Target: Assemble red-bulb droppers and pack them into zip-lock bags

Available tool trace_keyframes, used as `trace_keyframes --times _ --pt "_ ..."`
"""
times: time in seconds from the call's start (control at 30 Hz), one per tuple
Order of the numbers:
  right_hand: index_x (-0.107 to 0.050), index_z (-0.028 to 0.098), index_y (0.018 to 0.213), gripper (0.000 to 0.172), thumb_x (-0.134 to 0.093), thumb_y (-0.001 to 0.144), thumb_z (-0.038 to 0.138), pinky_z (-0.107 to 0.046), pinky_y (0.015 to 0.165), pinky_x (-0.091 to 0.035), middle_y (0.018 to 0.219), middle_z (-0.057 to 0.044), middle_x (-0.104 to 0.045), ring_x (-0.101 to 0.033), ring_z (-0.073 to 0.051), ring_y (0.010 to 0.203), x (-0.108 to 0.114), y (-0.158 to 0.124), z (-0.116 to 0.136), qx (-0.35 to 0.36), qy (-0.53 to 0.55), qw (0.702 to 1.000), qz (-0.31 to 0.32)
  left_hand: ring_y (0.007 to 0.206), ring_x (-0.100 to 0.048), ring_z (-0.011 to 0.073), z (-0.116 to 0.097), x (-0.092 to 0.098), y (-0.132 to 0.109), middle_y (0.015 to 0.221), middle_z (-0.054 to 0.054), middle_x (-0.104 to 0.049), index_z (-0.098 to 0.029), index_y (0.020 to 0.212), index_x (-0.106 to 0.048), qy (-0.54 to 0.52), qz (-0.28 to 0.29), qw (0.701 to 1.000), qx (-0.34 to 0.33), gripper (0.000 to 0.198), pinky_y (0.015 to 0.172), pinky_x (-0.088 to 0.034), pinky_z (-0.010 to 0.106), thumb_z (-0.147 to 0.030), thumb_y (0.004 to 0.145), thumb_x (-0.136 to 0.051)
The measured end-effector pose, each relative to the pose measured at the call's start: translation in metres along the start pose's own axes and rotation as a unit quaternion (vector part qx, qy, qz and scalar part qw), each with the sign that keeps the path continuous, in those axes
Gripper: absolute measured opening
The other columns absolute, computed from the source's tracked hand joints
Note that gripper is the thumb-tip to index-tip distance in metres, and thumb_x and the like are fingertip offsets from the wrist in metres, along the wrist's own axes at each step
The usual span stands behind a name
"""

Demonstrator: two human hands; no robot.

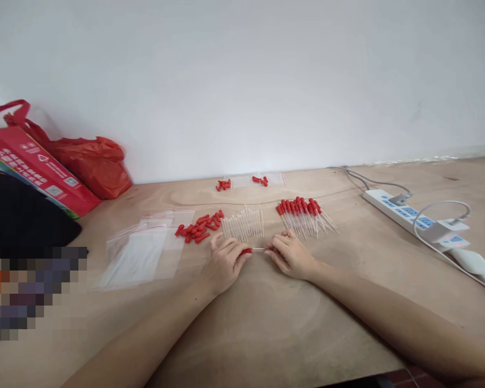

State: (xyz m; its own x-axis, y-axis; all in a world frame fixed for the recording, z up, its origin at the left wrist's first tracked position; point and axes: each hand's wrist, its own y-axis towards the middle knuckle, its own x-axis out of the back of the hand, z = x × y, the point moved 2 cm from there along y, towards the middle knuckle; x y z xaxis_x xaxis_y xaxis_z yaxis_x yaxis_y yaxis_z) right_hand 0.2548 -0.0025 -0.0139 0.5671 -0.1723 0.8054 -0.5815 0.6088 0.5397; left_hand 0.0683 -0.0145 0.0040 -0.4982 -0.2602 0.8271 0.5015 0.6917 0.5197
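Between the fingers of my left hand is a small red rubber bulb. My right hand pinches a thin whitish plastic tube, whose far end meets the bulb; how deep it sits inside is hidden by my fingers. Just beyond my hands lies a row of bare whitish tubes. To their left is a scattered pile of loose red bulbs. On the right, several tubes with red bulbs on their ends lie fanned out side by side.
Clear zip bags lie on the left. Near the wall are more red bulbs and a small bag. A power strip with cables and a charger stands right. Red bags and a black cloth sit far left.
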Motion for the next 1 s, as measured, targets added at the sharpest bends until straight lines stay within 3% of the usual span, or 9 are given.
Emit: trace_keyframes --times 0.37,0.67,1.0 --pt "-0.047 0.016 0.083 0.013 -0.036 0.086 0.023 -0.029 0.071 -0.027 0.075 -0.003 -0.058 -0.048 -0.012 0.066 0.001 0.0003 0.0024 -0.007 0.001 1.0 0.009 0.079 -0.058 0.0139 -0.0013 0.0021 0.0006 0.077 -0.001 -0.066 -0.02 0.085 -0.056 -0.009 -0.001 1.0 0.002 0.013 0.098 -0.011 0.044 -0.024 0.085 -0.043" --pt "-0.051 0.016 0.079 0.019 -0.036 0.088 0.025 -0.029 0.072 -0.025 0.073 -0.002 -0.059 -0.049 -0.011 0.064 -0.0005 0.0001 0.0011 0.014 0.024 0.999 0.024 0.073 -0.057 0.0123 -0.0025 0.0023 -0.001 0.073 -0.003 -0.065 -0.02 0.08 -0.055 -0.027 -0.013 1.0 -0.01 0.015 0.093 -0.016 0.039 -0.024 0.086 -0.043" --pt "-0.056 0.017 0.079 0.022 -0.038 0.088 0.027 -0.029 0.071 -0.021 0.071 0.0 -0.061 -0.049 -0.009 0.062 0.004 0.0043 -0.0035 0.048 -0.006 0.998 0.051 0.077 -0.056 0.014 -0.0025 -0.002 -0.0021 0.071 -0.003 -0.065 -0.02 0.078 -0.055 -0.026 0.042 0.998 -0.028 0.014 0.092 -0.015 0.041 -0.022 0.085 -0.044"
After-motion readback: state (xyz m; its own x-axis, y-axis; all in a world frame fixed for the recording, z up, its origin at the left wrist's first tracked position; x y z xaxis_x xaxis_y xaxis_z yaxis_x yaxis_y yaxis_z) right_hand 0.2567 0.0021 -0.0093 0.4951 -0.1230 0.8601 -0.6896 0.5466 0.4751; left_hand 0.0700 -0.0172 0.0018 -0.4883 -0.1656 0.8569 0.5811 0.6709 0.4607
